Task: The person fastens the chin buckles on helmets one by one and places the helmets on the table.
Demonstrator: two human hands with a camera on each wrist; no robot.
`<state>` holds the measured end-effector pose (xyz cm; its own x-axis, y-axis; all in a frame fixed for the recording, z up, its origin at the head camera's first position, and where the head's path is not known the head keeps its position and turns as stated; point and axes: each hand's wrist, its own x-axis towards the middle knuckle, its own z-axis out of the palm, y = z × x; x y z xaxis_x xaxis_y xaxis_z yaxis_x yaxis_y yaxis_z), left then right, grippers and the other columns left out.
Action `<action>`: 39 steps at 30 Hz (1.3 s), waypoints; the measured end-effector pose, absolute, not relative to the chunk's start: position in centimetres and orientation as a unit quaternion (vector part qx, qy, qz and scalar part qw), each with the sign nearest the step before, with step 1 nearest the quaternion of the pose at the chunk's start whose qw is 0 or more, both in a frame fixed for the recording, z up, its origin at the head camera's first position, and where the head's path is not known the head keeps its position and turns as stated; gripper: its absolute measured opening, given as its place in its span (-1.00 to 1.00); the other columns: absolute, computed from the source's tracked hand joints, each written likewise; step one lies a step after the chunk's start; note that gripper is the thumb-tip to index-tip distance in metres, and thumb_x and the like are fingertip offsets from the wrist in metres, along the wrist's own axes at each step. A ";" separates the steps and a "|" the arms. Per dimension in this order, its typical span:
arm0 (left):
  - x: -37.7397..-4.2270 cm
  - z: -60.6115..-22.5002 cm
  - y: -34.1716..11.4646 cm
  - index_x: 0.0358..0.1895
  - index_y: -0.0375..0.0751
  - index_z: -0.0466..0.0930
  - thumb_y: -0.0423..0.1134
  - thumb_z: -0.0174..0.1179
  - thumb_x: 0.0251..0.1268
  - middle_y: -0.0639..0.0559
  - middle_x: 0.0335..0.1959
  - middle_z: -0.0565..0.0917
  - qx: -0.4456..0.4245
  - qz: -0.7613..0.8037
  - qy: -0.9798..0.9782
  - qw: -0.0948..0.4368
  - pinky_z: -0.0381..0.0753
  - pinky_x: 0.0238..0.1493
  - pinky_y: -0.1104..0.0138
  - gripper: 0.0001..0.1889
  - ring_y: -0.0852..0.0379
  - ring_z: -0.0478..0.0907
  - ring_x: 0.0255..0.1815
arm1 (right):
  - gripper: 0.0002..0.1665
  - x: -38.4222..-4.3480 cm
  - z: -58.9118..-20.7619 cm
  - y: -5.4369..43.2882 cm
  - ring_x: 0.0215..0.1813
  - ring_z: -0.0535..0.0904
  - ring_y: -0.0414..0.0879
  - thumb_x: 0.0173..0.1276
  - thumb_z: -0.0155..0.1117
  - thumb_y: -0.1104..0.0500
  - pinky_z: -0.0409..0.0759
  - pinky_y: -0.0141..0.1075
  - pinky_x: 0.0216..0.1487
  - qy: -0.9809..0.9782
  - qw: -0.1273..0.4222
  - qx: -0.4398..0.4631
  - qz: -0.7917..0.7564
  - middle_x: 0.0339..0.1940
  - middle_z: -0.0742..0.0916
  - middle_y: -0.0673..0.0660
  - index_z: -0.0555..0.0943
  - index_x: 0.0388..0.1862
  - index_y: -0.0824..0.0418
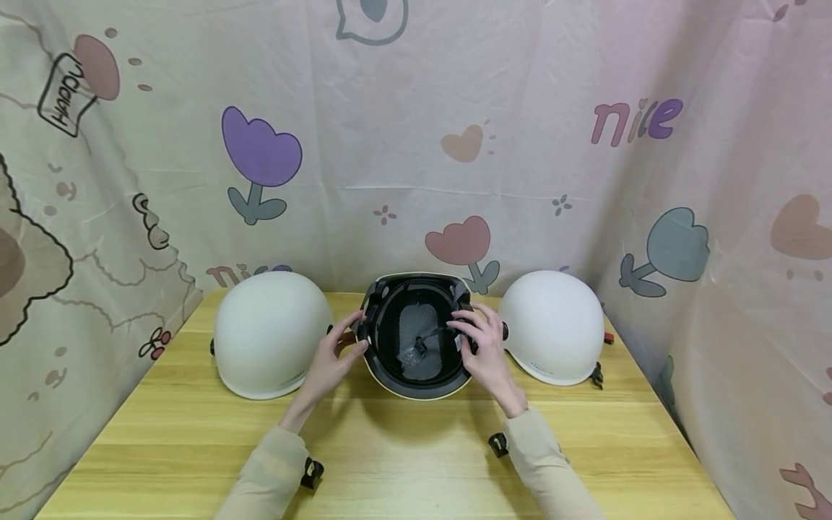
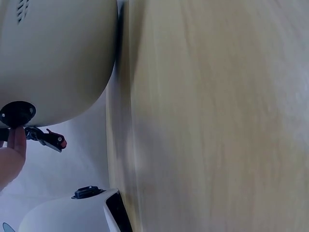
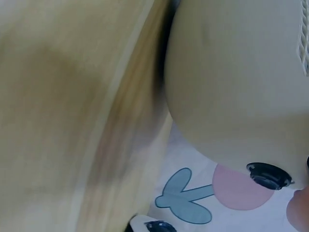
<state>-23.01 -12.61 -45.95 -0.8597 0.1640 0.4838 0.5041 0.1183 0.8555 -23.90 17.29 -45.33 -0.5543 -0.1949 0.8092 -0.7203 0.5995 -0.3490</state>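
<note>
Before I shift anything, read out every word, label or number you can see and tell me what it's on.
"Happy", tilted, on the left side of the patterned cloth.
"nice", on the cloth, upper right.
"ni…", on the cloth, low behind the left helmet; the rest is partly hidden.
No readable text on that helmet, the middle helmet or the right helmet.

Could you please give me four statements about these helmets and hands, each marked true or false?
1. The left hand and right hand grip the black-lined helmet. True.
2. The head view hides the inside of the black-lined helmet. False: its inside shows.
3. The left white helmet and right white helmet sit dome-up on the wooden table. True.
4. The black-lined helmet is leftmost. False: it is between the other two.
</note>
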 end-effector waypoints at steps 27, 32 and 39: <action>-23.1 -45.9 -12.6 0.42 -0.45 0.33 -0.54 0.23 0.31 -0.45 0.29 0.46 -0.220 -0.630 -0.733 0.135 0.50 0.20 0.60 -0.40 0.10 0.57 0.02 | -0.51 -23.9 -42.7 17.4 0.28 0.57 0.17 0.12 0.27 0.53 0.44 0.10 0.38 -0.913 0.227 0.257 0.220 0.27 0.70 0.20 0.71 0.04 0.25; -23.0 -45.9 -12.6 0.41 -0.46 0.34 -0.55 0.23 0.30 -0.45 0.27 0.46 -0.226 -0.627 -0.732 0.140 0.55 0.20 0.54 -0.41 0.05 0.58 0.01 | -0.51 -23.8 -42.7 17.3 0.20 0.58 0.11 0.12 0.30 0.50 0.46 0.03 0.22 -0.925 0.223 0.251 0.177 0.18 0.75 0.15 0.73 0.04 0.19; -23.0 -45.9 -12.6 0.41 -0.43 0.35 -0.52 0.24 0.31 -0.42 0.27 0.47 -0.228 -0.622 -0.737 0.135 0.55 0.21 0.51 -0.41 0.10 0.58 0.00 | -0.53 -23.5 -43.0 17.2 0.05 0.56 0.03 0.13 0.37 0.46 0.36 -0.01 0.02 -0.936 0.231 0.232 0.129 -0.10 0.83 0.04 0.76 -0.01 0.10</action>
